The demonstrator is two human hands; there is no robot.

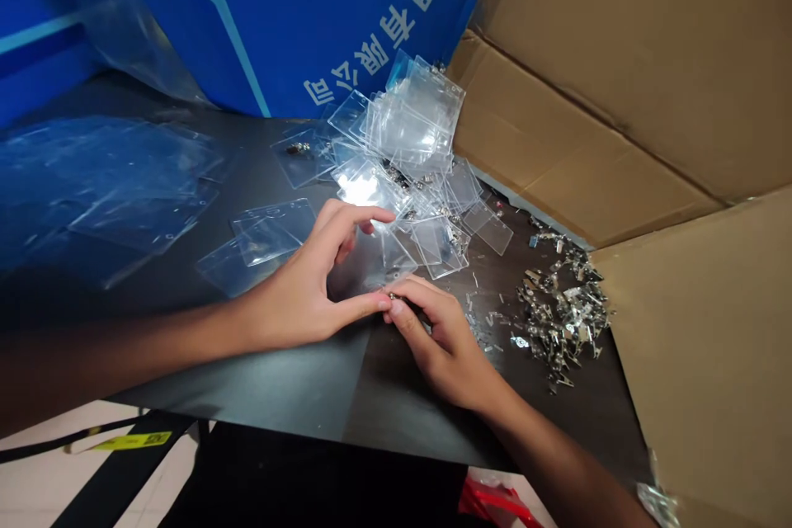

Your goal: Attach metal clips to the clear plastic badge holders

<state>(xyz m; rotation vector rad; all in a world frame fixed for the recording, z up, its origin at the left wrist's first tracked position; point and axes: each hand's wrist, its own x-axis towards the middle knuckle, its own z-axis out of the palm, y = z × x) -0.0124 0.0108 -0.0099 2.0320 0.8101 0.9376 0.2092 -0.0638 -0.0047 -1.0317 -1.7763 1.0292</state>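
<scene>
My left hand (309, 285) grips a clear plastic badge sleeve (362, 268) between thumb and forefinger just above the dark table (297, 384). My right hand (442, 342) meets it from the right, fingers pinched on a small metal clip (393, 297) at the sleeve's lower edge. A heap of clear sleeves (405, 148) lies just behind both hands. To the right, a pile of metal clips (560, 313) is spread over the table.
A blue printed panel (297, 8) stands at the back. Cardboard box flaps (619, 74) rise at right. Clear plastic bags (117, 181) lie at left, with two loose sleeves (266, 235) beside them. The table's front edge runs just below my wrists.
</scene>
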